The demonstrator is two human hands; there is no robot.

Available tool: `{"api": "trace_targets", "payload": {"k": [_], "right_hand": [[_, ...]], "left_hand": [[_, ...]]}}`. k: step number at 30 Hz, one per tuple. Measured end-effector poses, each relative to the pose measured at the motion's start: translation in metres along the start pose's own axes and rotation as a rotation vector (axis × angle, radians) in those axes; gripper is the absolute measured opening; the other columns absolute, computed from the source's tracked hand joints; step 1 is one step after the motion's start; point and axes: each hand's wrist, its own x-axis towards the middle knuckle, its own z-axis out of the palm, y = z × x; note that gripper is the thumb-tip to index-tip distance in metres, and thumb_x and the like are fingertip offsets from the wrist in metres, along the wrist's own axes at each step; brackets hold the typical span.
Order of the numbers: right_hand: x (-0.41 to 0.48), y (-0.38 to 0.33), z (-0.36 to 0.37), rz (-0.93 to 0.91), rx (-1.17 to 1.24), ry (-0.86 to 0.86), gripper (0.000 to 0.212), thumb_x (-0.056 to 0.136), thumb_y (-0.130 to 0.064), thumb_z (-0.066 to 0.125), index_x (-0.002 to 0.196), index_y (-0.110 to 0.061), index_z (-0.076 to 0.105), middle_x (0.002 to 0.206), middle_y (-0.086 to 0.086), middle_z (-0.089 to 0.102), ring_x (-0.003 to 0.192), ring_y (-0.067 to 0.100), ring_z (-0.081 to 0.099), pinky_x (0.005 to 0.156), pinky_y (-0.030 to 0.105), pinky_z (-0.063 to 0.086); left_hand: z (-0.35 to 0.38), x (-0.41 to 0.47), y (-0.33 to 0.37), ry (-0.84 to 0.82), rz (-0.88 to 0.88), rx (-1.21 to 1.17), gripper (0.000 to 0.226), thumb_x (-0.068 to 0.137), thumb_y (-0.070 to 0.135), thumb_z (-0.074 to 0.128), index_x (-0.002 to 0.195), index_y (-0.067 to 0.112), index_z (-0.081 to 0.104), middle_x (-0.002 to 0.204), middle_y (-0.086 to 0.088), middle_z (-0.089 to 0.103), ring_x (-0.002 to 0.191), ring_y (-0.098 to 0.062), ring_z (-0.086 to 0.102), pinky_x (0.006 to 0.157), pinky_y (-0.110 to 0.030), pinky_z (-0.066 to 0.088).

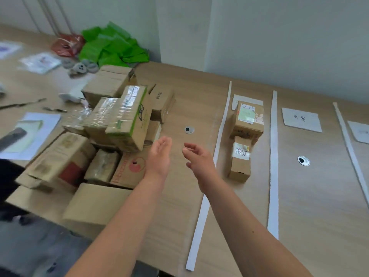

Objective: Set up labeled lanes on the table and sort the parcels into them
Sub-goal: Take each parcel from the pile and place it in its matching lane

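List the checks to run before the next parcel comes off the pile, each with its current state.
1. Hands free: left hand and right hand open, holding nothing. Ok.
2. Lane dividers: white strips laid along the table. Ok.
3. Lane labels: label card shows in the second lane; first lane's label is partly under the large parcel. Not ok.
4. Steady pile: green-printed box sits tilted on top. Not ok.
5. Room in first lane: bare table nearer than the small parcel. Ok.
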Motion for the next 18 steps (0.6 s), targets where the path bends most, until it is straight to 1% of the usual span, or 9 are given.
{"api": "trace_targets", "payload": {"k": [1, 2, 4, 6, 11, 13, 15, 16, 18], "right_hand": [[-0.003, 0.003, 0.015, 0.006, -0.011, -0.033, 0.029, 0.103, -0.024, 0.068, 0.131, -0.023, 0.07, 0.118, -0.005, 0.069, 0.11, 0.01, 0.065, 0.106, 0.037, 0.052], [-0.006, 0.006, 0.03, 0.011, -0.021, -0.065, 0.028, 0.103, -0.024, 0.067, 0.131, -0.023, 0.07, 0.117, -0.005, 0.069, 0.11, 0.01, 0.065, 0.105, 0.037, 0.052], [-0.011, 0.012, 0.056, 0.021, -0.03, -0.118, 0.025, 0.103, -0.023, 0.068, 0.128, -0.023, 0.07, 0.117, -0.004, 0.069, 0.11, 0.011, 0.065, 0.105, 0.038, 0.052], [-0.013, 0.017, 0.08, 0.02, -0.04, -0.151, 0.024, 0.103, -0.023, 0.068, 0.127, -0.021, 0.07, 0.12, -0.001, 0.071, 0.11, 0.012, 0.065, 0.104, 0.039, 0.052], [-0.017, 0.029, 0.136, 0.032, -0.092, -0.22, 0.021, 0.102, -0.026, 0.069, 0.123, -0.025, 0.071, 0.118, -0.002, 0.074, 0.114, 0.017, 0.069, 0.104, 0.042, 0.055], [-0.021, 0.035, 0.157, 0.03, -0.116, -0.258, 0.022, 0.102, -0.025, 0.069, 0.125, -0.024, 0.071, 0.119, -0.003, 0.073, 0.113, 0.016, 0.068, 0.1, 0.038, 0.055], [-0.025, 0.039, 0.176, 0.028, -0.146, -0.301, 0.024, 0.103, -0.024, 0.068, 0.127, -0.022, 0.07, 0.117, -0.004, 0.072, 0.106, 0.011, 0.068, 0.093, 0.033, 0.054], [-0.027, 0.041, 0.183, 0.028, -0.169, -0.319, 0.024, 0.104, -0.024, 0.068, 0.128, -0.022, 0.069, 0.117, -0.004, 0.071, 0.103, 0.009, 0.068, 0.089, 0.031, 0.054], [-0.028, 0.047, 0.194, 0.034, -0.2, -0.339, 0.026, 0.104, -0.022, 0.067, 0.13, -0.021, 0.067, 0.119, -0.002, 0.07, 0.099, 0.006, 0.068, 0.089, 0.03, 0.056]], "left_hand": [[-0.019, -0.003, -0.003, 0.049, -0.009, -0.012, 0.074, 0.074, 0.074, 0.065, 0.134, 0.031, 0.063, 0.143, -0.005, 0.066, 0.136, -0.02, 0.06, 0.12, -0.049, 0.044], [-0.036, -0.008, -0.005, 0.092, -0.012, -0.016, 0.069, 0.075, 0.073, 0.066, 0.131, 0.033, 0.063, 0.14, 0.0, 0.067, 0.133, -0.017, 0.061, 0.118, -0.046, 0.046], [-0.068, -0.019, -0.007, 0.154, -0.013, -0.011, 0.055, 0.095, 0.06, 0.063, 0.14, 0.03, 0.06, 0.14, 0.006, 0.063, 0.132, -0.015, 0.059, 0.112, -0.037, 0.046], [-0.1, -0.026, -0.012, 0.214, -0.028, -0.018, 0.049, 0.107, 0.048, 0.056, 0.151, 0.026, 0.054, 0.142, 0.008, 0.059, 0.131, -0.013, 0.056, 0.107, -0.032, 0.044], [-0.166, -0.045, -0.022, 0.346, -0.056, -0.037, 0.05, 0.108, 0.044, 0.055, 0.154, 0.025, 0.05, 0.146, 0.009, 0.057, 0.135, -0.012, 0.053, 0.114, -0.034, 0.042], [-0.187, -0.051, -0.028, 0.408, -0.078, -0.044, 0.049, 0.107, 0.046, 0.056, 0.151, 0.024, 0.054, 0.149, -0.003, 0.06, 0.139, -0.023, 0.055, 0.12, -0.043, 0.043], [-0.206, -0.056, -0.036, 0.453, -0.106, -0.058, 0.052, 0.105, 0.049, 0.057, 0.149, 0.022, 0.057, 0.151, -0.014, 0.057, 0.141, -0.032, 0.053, 0.12, -0.05, 0.043], [-0.215, -0.06, -0.04, 0.468, -0.12, -0.062, 0.052, 0.105, 0.05, 0.057, 0.149, 0.023, 0.056, 0.15, -0.014, 0.058, 0.139, -0.031, 0.055, 0.119, -0.05, 0.044], [-0.229, -0.07, -0.051, 0.495, -0.141, -0.064, 0.05, 0.106, 0.05, 0.056, 0.15, 0.025, 0.055, 0.145, -0.004, 0.062, 0.133, -0.024, 0.058, 0.112, -0.04, 0.046]]}}
